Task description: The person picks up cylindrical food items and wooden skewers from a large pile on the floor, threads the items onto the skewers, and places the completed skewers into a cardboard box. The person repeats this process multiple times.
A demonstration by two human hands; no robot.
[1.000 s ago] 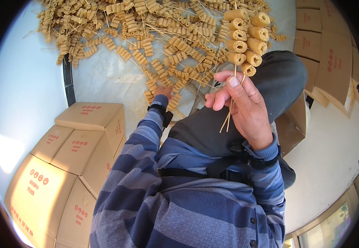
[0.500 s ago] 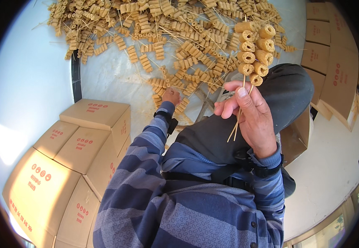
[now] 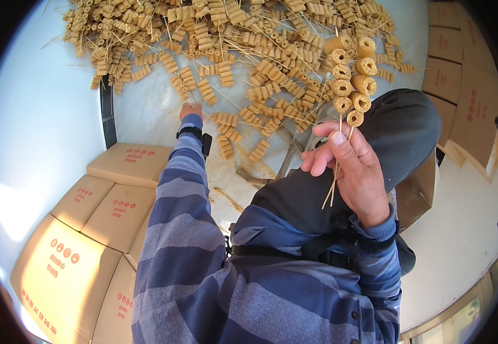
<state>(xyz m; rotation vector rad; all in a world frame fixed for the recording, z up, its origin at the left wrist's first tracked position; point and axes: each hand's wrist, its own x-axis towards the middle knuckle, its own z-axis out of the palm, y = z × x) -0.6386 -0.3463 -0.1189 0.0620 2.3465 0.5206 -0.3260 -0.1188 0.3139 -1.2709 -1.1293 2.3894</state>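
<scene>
My right hand [image 3: 355, 166] is raised at the right, thumb and fingers closed on the thin sticks of two skewers. Hollow, golden-brown ring-shaped pieces are threaded on them, forming a left skewer [image 3: 342, 88] and a right skewer [image 3: 365, 86] side by side. The bare stick ends cross below my fingers. Stretched out to the far left, my left hand [image 3: 190, 110] is closed at the near edge of the pile, at the stick end of another skewer [image 3: 179, 88]. My left fingertips are partly hidden.
A large heap of similar skewers [image 3: 272, 74] covers the far part of the pale surface [image 3: 146, 109]. Brown cartons [image 3: 128, 163] are stacked at the left, and flat cardboard boxes [image 3: 473, 109] at the right. My dark-trousered knee [image 3: 407, 126] rises beside my right hand.
My left hand has moved left and away from me, from the near skewers to the heap's left edge. A skewer now lies in front of it. My right hand keeps its two skewers.
</scene>
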